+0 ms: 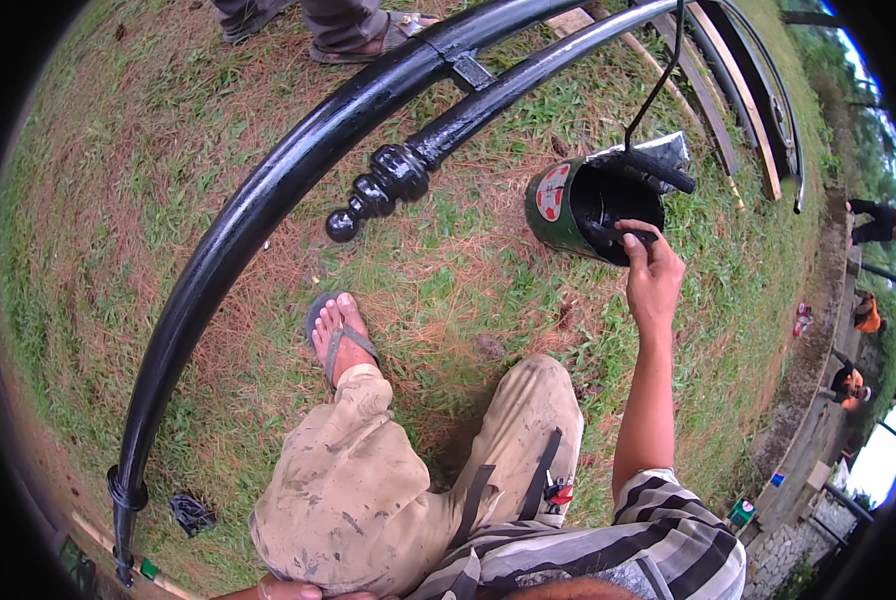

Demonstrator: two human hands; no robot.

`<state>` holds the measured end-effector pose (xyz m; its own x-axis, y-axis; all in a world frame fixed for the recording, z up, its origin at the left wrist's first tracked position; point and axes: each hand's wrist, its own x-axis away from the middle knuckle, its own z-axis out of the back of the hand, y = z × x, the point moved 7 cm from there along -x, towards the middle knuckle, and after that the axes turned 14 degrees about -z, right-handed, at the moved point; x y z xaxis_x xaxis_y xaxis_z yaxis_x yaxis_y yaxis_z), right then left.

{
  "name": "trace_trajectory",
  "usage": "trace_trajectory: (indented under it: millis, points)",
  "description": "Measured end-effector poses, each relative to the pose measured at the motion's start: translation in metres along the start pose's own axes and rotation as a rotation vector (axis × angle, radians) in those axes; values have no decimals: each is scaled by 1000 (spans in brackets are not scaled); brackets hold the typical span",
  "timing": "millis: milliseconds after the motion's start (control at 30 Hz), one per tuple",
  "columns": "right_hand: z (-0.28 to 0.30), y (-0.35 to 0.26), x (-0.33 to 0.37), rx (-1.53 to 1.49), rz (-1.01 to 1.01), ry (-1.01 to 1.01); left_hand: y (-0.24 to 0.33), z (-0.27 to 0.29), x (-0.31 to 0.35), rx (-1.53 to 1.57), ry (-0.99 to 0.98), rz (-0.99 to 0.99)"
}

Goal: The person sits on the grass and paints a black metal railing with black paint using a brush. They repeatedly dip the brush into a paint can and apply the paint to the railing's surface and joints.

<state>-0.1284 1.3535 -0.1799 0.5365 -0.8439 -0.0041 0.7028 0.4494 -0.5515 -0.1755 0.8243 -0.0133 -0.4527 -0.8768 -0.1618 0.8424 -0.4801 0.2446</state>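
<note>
Inspector: Head view, the only one on file. Right hand [654, 268]: holding what?

Recorder: Closed in a pinch on a dark pad [645, 237], at the mouth of a bucket [565, 236]. Exact kind of pad not determinable; largely covered by the fingers.

Inspector: Appearance?

Recorder: For the pad, black, short and narrow. For the bucket, green outside with a round red-and-white patch; coated black inside, with a wet shine.

Inspector: Direction and long axis?

Recorder: For the pad, roughly crosswise, left to right, with the left end over the inside of the bucket. For the bucket, apparently upright on the grass [488, 290], with the open end upward and toward the right of the view.

Inspector: Adjacent items?

Recorder: At the bucket's far rim, a silvery flap [674, 150]. Just beside it, above the opening, a black roller [660, 170] on a bent wire handle [651, 100]. Left of the bucket, a glossy black curved pipe [226, 245], plus a thinner pipe [528, 82] ending in a ball-tipped knob [398, 172].

Inspector: Left hand [293, 591]?

Recorder: Cut off by the lower edge, at the stained tan trousers [343, 490]. Cannot tell whether opened or closed.
</note>
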Motion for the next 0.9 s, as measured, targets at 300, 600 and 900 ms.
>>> trace_trajectory:
  millis: [300, 600, 900]
  points:
    - [-2, -153, 27, -434, 301, -18, -11, 2, -8, -86, 111, -76]
    - [-89, -261, 14, -163, 832, -205, -80, 13, -16, 244, 339, 195]
    - [-110, -311, -28, 9, 793, -291, -175, 19, -17, 308, 375, 68]
